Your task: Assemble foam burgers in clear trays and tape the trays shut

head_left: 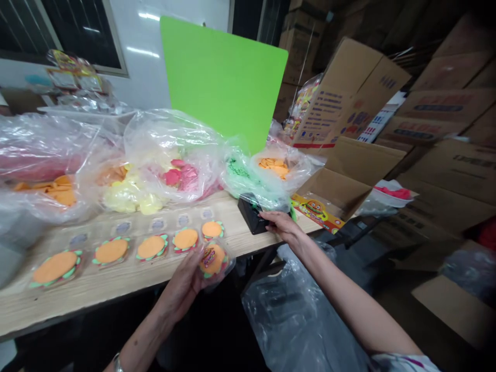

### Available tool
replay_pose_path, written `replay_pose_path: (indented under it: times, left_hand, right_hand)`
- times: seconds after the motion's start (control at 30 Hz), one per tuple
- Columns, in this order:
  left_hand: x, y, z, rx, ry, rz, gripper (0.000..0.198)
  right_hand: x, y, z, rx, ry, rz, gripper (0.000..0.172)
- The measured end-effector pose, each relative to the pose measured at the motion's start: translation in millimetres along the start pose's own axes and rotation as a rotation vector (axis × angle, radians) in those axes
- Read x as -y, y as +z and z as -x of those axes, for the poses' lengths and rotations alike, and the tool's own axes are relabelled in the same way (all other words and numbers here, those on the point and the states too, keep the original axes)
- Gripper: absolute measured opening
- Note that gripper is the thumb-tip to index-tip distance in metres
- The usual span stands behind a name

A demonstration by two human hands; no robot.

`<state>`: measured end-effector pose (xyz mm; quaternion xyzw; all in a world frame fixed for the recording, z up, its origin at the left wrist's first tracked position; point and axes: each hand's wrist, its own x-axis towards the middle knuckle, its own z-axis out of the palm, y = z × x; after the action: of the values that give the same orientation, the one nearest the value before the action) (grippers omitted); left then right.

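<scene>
Round orange packet [213, 260] sits grasped in the left hand [180, 287], while the right hand [281, 225] lies open on a black box [250, 217] at the bench [116, 284] edge.

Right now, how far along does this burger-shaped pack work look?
Done: five burger-shaped pieces sit in a row on the wooden table. In hand: the left hand holds a labelled piece in clear film, while the right hand rests on a black box. Left, it seems: the pale discs along the back, plus the bags of orange pieces and pink pieces.
</scene>
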<state>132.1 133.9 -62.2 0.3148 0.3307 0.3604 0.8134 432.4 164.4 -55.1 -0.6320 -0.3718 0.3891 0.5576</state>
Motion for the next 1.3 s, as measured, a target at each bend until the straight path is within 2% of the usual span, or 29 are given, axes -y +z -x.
replay_pose_path:
  times: [0.13, 0.3, 0.37, 0.47, 0.57, 0.63, 0.7, 0.77, 0.83, 0.97, 1.3]
  left_hand:
    - [-2, 1.7, 0, -0.012, -0.022, 0.016, 0.042]
    - [-3, 7.0, -4, 0.028, 0.007, 0.010, 0.036]
    - [-5, 11.5, -9, 0.027, 0.018, 0.021, 0.031]
    - [-10, 20.3, -18, 0.010, 0.030, 0.040, 0.025]
    - [-14, 27.5, -26, 0.043, 0.061, 0.065, 0.020]
    - [-14, 29.6, -31, 0.099, 0.098, 0.073, 0.018]
    - [-12, 30.2, -36, 0.140, 0.123, 0.069, 0.017]
    - [-8, 31.1, -41, 0.159, 0.136, 0.058, 0.019]
    - [-4, 33.3, -44, 0.171, 0.145, 0.044, 0.021]
    - [2, 39.6, -43, 0.151, 0.142, 0.012, 0.022]
    - [4, 39.8, -40, 0.071, 0.180, 0.001, 0.025]
  right_hand:
    - [1, -5, 7, -0.021, 0.026, -0.117, 0.028]
    - [-8, -4, 24, -0.036, -0.035, -0.179, 0.030]
    - [-20, -1, 29, -0.089, -0.100, -0.129, 0.029]
    - [-39, 4, 33, -0.253, -0.221, 0.069, 0.035]
    - [-44, 10, 46, -0.316, -0.248, 0.173, 0.041]
    - [-36, 15, 65, -0.252, -0.288, 0.192, 0.039]
    - [-23, 22, 89, -0.075, -0.326, 0.209, 0.034]
    - [-11, 31, 111, 0.136, -0.276, 0.181, 0.031]
    - [-7, 41, 126, 0.224, -0.211, 0.142, 0.030]
    - [-14, 53, 131, 0.186, -0.193, 0.164, 0.031]
    - [-24, 55, 133, 0.143, -0.289, 0.280, 0.031]
